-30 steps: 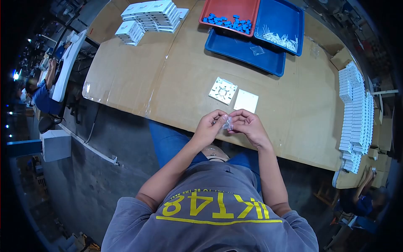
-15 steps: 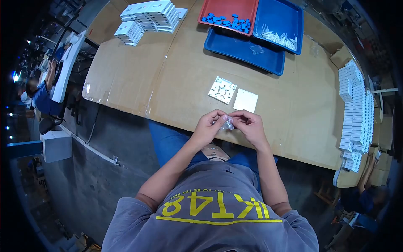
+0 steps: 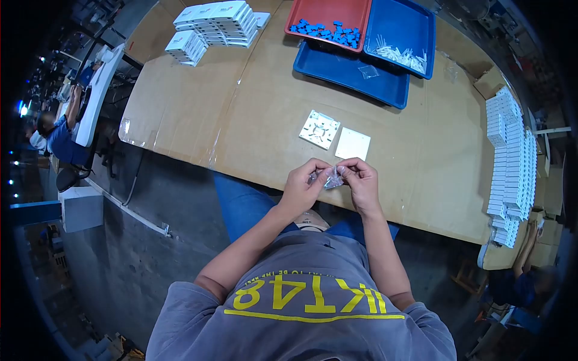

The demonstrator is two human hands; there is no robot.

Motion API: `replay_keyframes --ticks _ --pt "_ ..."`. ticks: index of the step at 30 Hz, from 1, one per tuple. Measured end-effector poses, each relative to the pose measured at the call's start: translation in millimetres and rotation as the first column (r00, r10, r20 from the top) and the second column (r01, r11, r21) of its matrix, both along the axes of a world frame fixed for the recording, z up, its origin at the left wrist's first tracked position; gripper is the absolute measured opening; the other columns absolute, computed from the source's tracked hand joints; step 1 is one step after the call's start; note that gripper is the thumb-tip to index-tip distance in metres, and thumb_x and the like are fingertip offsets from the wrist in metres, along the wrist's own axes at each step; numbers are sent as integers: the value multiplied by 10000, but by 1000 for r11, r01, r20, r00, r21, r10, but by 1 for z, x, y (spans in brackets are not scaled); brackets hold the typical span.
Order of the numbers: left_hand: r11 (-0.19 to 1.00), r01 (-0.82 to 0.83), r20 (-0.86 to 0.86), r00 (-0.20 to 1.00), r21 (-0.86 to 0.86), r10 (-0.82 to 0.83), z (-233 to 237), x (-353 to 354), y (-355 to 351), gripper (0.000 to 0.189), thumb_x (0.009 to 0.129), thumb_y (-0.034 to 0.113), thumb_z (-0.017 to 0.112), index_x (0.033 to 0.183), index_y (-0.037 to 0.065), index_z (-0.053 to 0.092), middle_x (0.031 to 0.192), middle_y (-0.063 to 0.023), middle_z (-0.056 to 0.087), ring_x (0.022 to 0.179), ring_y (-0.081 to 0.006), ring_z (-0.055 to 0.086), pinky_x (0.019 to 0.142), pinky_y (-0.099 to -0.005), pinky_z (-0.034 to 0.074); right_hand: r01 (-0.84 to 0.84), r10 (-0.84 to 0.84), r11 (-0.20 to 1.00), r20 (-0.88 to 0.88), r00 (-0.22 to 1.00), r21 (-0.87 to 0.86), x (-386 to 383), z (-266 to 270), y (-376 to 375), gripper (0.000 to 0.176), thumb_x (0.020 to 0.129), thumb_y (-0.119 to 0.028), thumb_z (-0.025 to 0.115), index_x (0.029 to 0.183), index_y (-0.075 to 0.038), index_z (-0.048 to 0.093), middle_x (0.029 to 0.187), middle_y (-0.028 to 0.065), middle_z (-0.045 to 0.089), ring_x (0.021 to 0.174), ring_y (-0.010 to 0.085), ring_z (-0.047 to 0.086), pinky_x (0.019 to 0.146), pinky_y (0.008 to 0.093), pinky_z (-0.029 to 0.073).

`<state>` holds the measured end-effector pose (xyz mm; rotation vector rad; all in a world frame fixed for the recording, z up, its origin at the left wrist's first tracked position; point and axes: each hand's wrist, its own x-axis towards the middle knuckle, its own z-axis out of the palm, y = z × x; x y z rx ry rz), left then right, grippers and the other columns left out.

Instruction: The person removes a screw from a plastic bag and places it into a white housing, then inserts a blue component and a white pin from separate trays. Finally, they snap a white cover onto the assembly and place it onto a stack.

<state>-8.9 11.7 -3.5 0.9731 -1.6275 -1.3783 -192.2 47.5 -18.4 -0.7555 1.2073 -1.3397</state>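
A small clear plastic bag [image 3: 333,179] is pinched between my two hands just over the table's near edge. My left hand [image 3: 306,182] grips its left side, and my right hand [image 3: 361,182] has thumb and fingertips closed on its top right. What the bag contains is too small to make out. Beyond my fingers lies a flat white square cover [image 3: 353,144]. To its left rests a white square plastic base [image 3: 320,129] with slots and a dark pattern in its middle; neither piece is touched by my hands.
A red tray [image 3: 328,18] of blue parts and a blue tray [image 3: 400,36] of white sticks sit over another blue tray [image 3: 349,75]. White boxes [image 3: 214,24] are piled far left, white stacked units [image 3: 510,168] at right. People sit at both sides.
My fingers have shifted slightly on the plastic bag, and more of it now shows below my right fingertips. The white pieces and trays stay where they were.
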Motion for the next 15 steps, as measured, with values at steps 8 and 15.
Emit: replay_keyframes --ticks 8,15 --pt "960 -273 -186 942 61 280 -9 9 -3 174 1069 145 641 1095 -27 634 944 -47 682 875 -78 626 787 -241 520 242 -235 966 -75 969 87 -38 7 4 101 1039 -55 625 1080 9 691 907 94 711 775 160 697 676 289 605" --pt "960 -232 -170 951 156 258 -8 11 -9 212 1081 184 628 1114 -26 624 936 -32 674 850 -69 612 764 -233 508 -34 452 870 -768 454 492 -96 45 31 241 958 -137 685 1163 -28 748 965 150 777 818 245 744 776 338 577"
